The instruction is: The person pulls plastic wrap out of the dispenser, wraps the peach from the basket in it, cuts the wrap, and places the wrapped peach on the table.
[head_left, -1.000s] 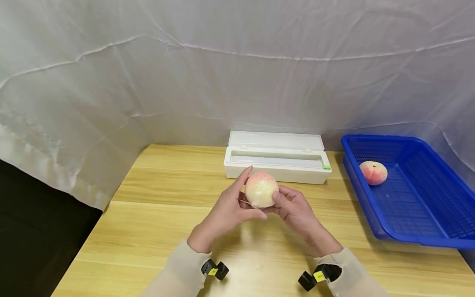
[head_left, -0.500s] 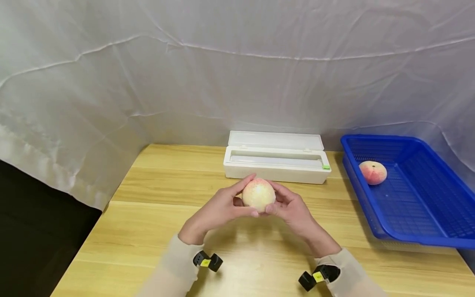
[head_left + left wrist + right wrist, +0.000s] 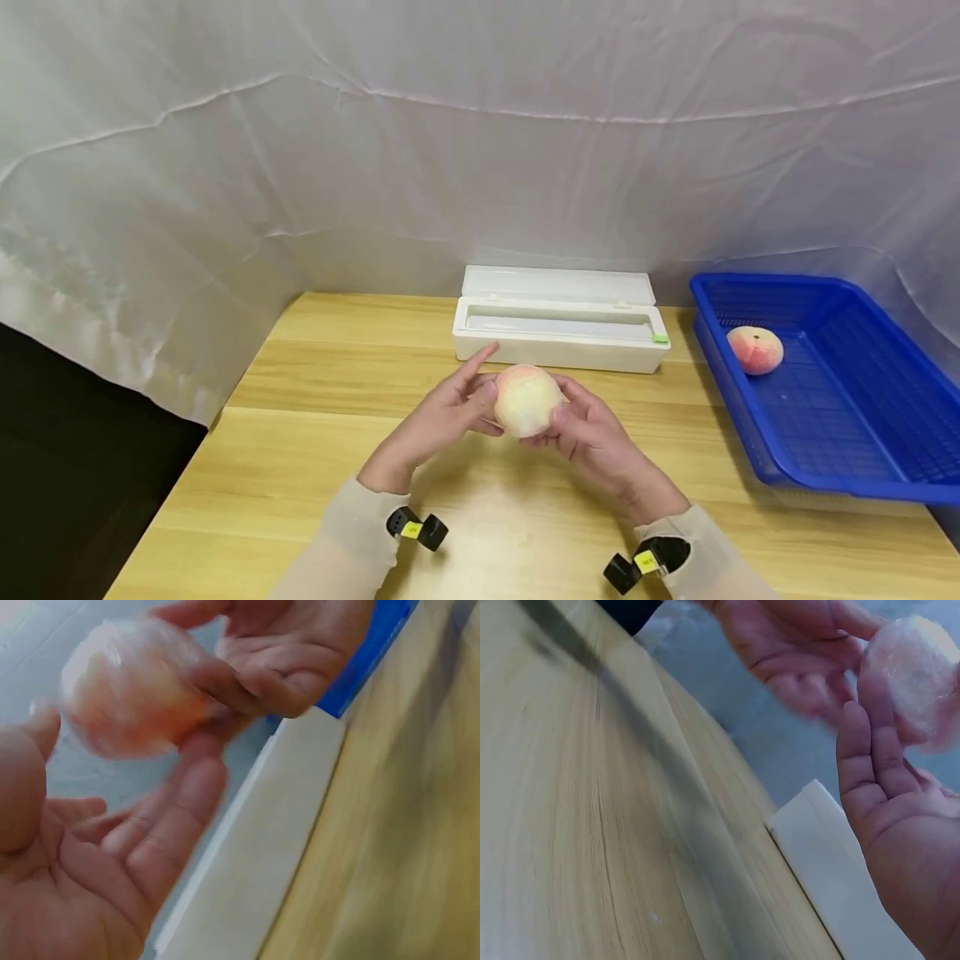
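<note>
Behind the table, from where I stand, a grey-white cloth (image 3: 480, 167) with creases hangs across the far side and along the left. Before it lies the table (image 3: 300, 467), with a light wood surface. On its right side is placed a blue basket (image 3: 840, 400), with low walls of mesh. At the far middle of the table there is a long white box (image 3: 592, 355), standing well apart from the left edge; its lid (image 3: 558, 285) is lifted back toward the cloth. From the near side come two arms in pale sleeves, the left sleeve (image 3: 341, 533) and the right sleeve (image 3: 705, 558).

The person's right hand (image 3: 592, 433) grasps a peach (image 3: 527, 404), with the thumb on its near face and the other fingers bent under and behind it. The left hand (image 3: 438, 412) is on the other side of the fruit, its fingers spread and relaxed, not clenched; the thumb is at the peach, but whether it really touches, I cannot tell. This peach is above the table, on the near side of the box, and its skin shines as if under clear film. A second peach (image 3: 755, 350) lies in the basket, by its left wall. Each wrist carries a small black device (image 3: 431, 533). Smallest is a green piece (image 3: 660, 338) at the right end of the box.
</note>
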Motion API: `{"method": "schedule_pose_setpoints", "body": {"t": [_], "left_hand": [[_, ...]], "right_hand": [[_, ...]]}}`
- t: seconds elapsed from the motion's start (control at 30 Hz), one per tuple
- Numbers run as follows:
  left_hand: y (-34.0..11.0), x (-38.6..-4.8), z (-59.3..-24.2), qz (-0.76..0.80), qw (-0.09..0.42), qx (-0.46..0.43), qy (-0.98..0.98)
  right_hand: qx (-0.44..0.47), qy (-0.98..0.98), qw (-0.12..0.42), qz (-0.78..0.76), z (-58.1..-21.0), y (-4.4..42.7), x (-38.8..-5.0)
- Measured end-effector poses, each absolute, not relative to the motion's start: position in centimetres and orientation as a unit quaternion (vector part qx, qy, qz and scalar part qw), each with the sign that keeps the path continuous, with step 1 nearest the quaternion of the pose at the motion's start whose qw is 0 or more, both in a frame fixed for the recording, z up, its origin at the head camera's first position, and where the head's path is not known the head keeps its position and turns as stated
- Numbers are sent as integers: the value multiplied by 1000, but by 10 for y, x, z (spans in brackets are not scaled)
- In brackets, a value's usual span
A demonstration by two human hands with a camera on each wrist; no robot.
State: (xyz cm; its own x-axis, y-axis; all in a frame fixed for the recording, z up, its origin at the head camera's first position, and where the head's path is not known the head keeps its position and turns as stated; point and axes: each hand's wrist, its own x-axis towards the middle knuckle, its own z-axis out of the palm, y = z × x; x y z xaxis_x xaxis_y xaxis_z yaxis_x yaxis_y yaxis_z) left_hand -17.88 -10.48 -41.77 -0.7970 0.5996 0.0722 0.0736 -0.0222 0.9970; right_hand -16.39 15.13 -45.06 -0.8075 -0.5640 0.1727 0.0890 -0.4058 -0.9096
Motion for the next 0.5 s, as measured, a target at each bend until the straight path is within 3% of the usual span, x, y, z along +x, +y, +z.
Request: {"method": "schedule_pose_setpoints", "body": {"t": [0.13, 0.3, 0.5], "left_hand": [[-100, -177, -424, 691, 200, 263, 643], [-92, -174, -425, 694, 145, 205, 675], [-83, -166, -421, 667, 141, 194, 706]], "right_hand": [[-188, 525, 204, -804, -447, 150, -162], [-77, 651, 102, -748, -443, 139, -163], [-83, 775, 31, -626, -437, 128, -162]]}}
